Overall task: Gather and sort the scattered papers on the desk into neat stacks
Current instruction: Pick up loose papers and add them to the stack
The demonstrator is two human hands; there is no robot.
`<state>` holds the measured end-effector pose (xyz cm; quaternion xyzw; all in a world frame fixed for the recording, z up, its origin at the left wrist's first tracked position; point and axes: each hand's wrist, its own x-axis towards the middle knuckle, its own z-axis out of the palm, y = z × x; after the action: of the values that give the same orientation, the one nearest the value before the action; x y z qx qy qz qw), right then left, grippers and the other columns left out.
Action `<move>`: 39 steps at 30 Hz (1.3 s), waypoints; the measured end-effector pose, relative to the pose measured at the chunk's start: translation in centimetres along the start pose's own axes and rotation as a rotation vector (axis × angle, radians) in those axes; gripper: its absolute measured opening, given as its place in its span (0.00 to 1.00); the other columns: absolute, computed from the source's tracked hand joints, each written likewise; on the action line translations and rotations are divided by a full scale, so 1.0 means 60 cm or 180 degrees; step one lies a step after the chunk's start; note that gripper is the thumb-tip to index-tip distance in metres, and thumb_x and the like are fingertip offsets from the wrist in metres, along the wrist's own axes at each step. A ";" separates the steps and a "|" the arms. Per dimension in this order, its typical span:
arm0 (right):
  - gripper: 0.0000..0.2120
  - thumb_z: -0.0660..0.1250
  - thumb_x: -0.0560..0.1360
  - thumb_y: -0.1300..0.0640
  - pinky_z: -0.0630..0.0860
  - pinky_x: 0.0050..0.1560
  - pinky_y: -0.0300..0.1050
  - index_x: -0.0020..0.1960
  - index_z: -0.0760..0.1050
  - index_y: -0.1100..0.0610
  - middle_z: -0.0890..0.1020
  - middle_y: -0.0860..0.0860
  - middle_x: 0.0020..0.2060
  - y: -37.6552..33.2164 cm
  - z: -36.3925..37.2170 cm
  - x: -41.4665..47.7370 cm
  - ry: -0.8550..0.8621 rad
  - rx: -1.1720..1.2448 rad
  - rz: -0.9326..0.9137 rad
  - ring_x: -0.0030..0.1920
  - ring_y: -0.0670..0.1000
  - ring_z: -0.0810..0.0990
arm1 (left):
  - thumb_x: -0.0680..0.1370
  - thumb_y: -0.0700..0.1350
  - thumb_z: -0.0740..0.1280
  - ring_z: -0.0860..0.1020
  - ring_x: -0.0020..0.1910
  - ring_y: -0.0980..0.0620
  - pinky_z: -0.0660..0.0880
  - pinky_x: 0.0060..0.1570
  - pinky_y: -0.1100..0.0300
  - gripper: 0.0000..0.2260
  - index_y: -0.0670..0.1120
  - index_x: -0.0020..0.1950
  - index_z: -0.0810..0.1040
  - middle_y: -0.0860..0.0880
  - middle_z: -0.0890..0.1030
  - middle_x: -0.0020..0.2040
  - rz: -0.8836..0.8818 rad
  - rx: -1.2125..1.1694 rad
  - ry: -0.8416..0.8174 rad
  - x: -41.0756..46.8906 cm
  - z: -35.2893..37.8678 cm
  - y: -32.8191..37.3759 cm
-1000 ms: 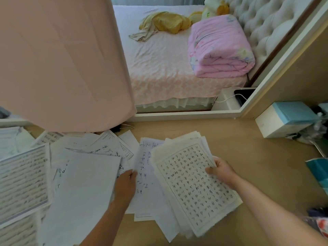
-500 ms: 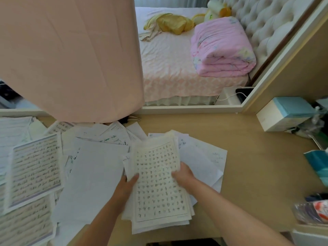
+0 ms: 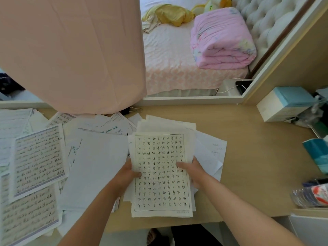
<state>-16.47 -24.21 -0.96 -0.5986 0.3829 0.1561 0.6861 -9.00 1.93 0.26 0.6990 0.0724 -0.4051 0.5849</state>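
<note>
Head view: both hands hold one bundle, the grid-ruled stack (image 3: 161, 174), which lies in the middle of the worktop (image 3: 257, 157) with its near end by the front edge. The left hand (image 3: 128, 172) grips the stack's left edge and the right hand (image 3: 192, 170) grips its right edge, each thumb laid on the top sheet. Holding from both sides looks meant to square the sheets, since the upper corners fan out unevenly. The stack sits on a few white sheets (image 3: 211, 148), probably because the bare wood further right is kept free for finished piles. To the left, loose pages (image 3: 95, 166) and a lined sheet (image 3: 38, 158) overlap in a heap, not yet sorted. A binder clip (image 3: 135, 109) lies near the back, apart from the stack
</note>
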 end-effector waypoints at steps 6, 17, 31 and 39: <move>0.14 0.76 0.72 0.60 0.79 0.51 0.49 0.55 0.79 0.56 0.84 0.51 0.49 0.012 -0.106 -0.013 0.0744 -0.0159 0.0074 0.49 0.53 0.82 | 0.77 0.36 0.66 0.80 0.57 0.48 0.77 0.59 0.48 0.19 0.50 0.66 0.71 0.48 0.80 0.59 0.0295 0.1135 -0.0058 0.068 0.081 0.047; 0.10 0.71 0.75 0.66 0.79 0.56 0.58 0.56 0.76 0.61 0.82 0.56 0.49 0.078 -0.199 -0.027 0.1638 0.0518 0.0634 0.52 0.61 0.81 | 0.76 0.51 0.70 0.62 0.71 0.44 0.70 0.64 0.48 0.36 0.46 0.78 0.55 0.44 0.61 0.73 0.0545 0.3394 0.0674 0.126 0.211 0.025; 0.11 0.71 0.75 0.64 0.80 0.57 0.56 0.57 0.79 0.58 0.84 0.55 0.53 -0.010 -0.162 0.010 0.1074 0.0464 0.0058 0.52 0.56 0.83 | 0.82 0.44 0.58 0.78 0.58 0.44 0.78 0.55 0.49 0.13 0.45 0.65 0.73 0.48 0.79 0.59 0.0113 0.0314 0.1216 0.080 0.148 0.026; 0.20 0.66 0.76 0.54 0.78 0.52 0.48 0.67 0.73 0.51 0.77 0.52 0.61 -0.046 -0.050 0.064 0.0903 -0.2051 -0.0084 0.58 0.54 0.75 | 0.76 0.48 0.66 0.77 0.48 0.46 0.77 0.52 0.50 0.17 0.39 0.60 0.75 0.45 0.77 0.50 -0.0310 0.2039 0.1281 0.067 0.074 -0.026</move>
<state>-13.11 -28.62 -1.72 -0.8050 0.3977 0.1753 0.4039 -9.37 -3.01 -3.50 0.9077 0.0885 -0.2892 0.2909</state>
